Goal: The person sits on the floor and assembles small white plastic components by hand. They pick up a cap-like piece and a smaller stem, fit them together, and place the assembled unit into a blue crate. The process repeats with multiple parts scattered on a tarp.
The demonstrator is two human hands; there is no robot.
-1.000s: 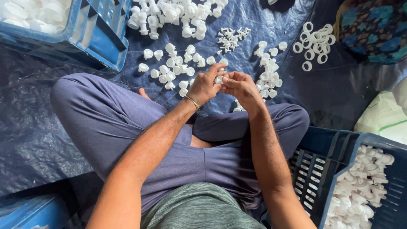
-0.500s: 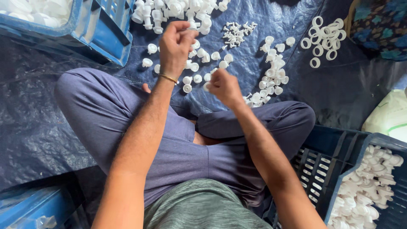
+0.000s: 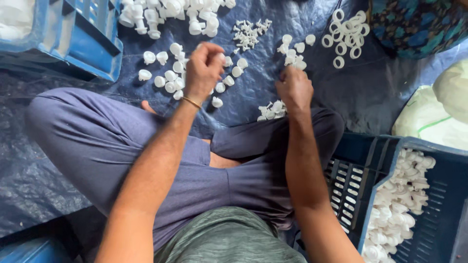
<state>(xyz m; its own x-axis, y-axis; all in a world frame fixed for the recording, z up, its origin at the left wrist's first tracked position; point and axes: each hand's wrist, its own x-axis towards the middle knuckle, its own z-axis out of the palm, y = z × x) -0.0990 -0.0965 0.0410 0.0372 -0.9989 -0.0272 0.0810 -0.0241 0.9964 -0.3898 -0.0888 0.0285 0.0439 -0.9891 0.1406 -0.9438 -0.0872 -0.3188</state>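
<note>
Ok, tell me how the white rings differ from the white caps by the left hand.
The rings are flat open hoops, see-through in the middle; the caps are solid and domed. The rings lie at the far right of the tarp; the caps lie further left, beside the left hand. Both are small white plastic parts.

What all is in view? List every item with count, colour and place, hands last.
white plastic caps: many, white, scattered on the sheet under the left hand
white rings: about a dozen, white, top right on the sheet
small white fittings: a pile, white, top centre
blue tarpaulin: one, dark blue, covers the floor
blue crate at right: one, blue, lower right, holds white parts
blue crate at left: one, blue, top left
gold bangle: one, on the left wrist
left hand: fingers curled, raised over the caps
right hand: closed, by a cluster of white parts
</note>
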